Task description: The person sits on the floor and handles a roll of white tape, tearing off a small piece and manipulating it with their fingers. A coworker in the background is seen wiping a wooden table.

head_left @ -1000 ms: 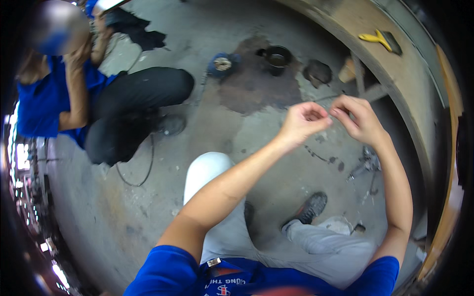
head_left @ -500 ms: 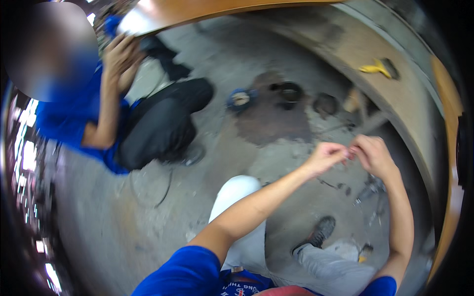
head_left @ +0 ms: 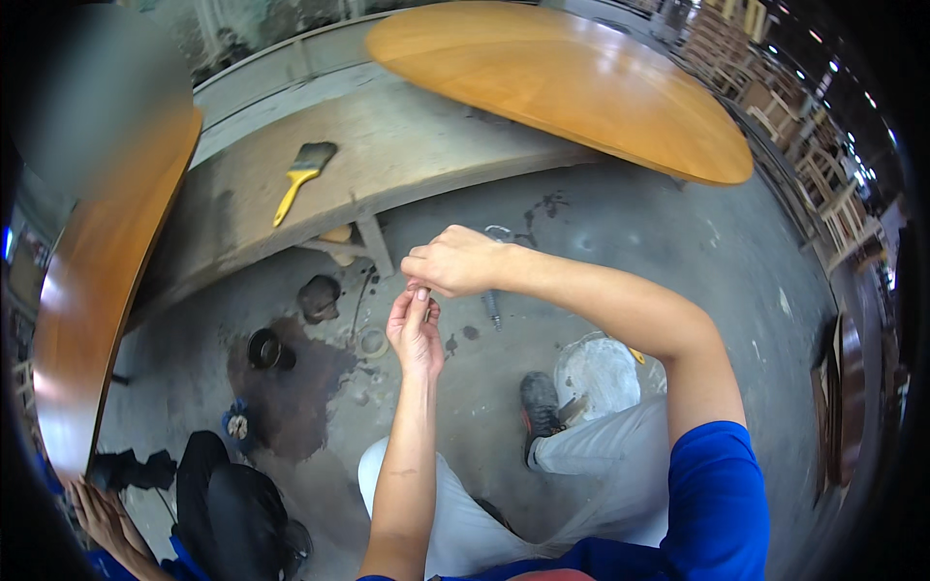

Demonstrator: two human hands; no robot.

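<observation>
Out in front of me, over the concrete floor, my two hands meet with their fingertips pressed together. My left hand (head_left: 417,334) points upward, its thumb and fingers pinched. From the right, my right hand (head_left: 453,263) comes over it with curled fingers. Whatever lies between the fingertips is too small and too covered to make out. Beyond the hands, a paintbrush (head_left: 303,180) with a yellow handle and dark bristles lies on a long wooden bench (head_left: 387,121).
Glossy orange-brown wooden panels (head_left: 572,82) (head_left: 82,300) stand at the far side and left. A black can (head_left: 262,349) stands on a dark floor stain (head_left: 295,412). A whitish round container (head_left: 603,376) is near my shoe (head_left: 539,407). Another person's hands (head_left: 107,518) touch the left panel.
My view has swung to the right, so the bench and brush now appear farther left and the other person sits at the lower left edge. My hands stay joined at the fingertips.
</observation>
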